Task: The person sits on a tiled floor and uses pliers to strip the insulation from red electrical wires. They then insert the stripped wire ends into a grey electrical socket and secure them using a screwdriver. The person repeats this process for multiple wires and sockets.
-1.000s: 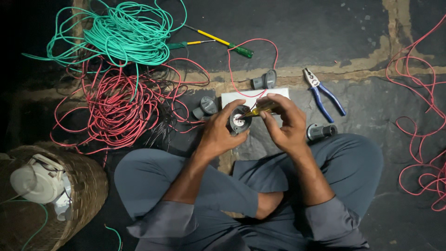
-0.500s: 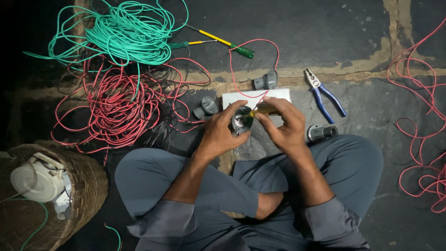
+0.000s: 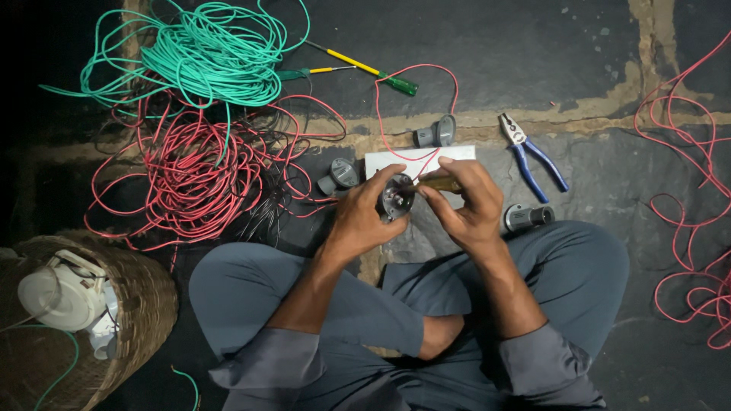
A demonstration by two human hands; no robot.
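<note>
Round grey holder (image 3: pixel 397 197) gripped tight in left hand (image 3: pixel 364 221) over the lap, open face up — small yellow-handled screwdriver (image 3: pixel 435 183) pinched in right hand (image 3: pixel 468 209), lying sideways, tip poking in from the right.

I see my left hand (image 3: pixel 364 221) and right hand (image 3: pixel 466 207) bare, without gloves or rings. My grey-blue cloth sleeves (image 3: pixel 266 365) are rolled back from the forearms. Matching grey-blue loose trousers (image 3: pixel 579 266) cover my legs, feet bare.
</note>
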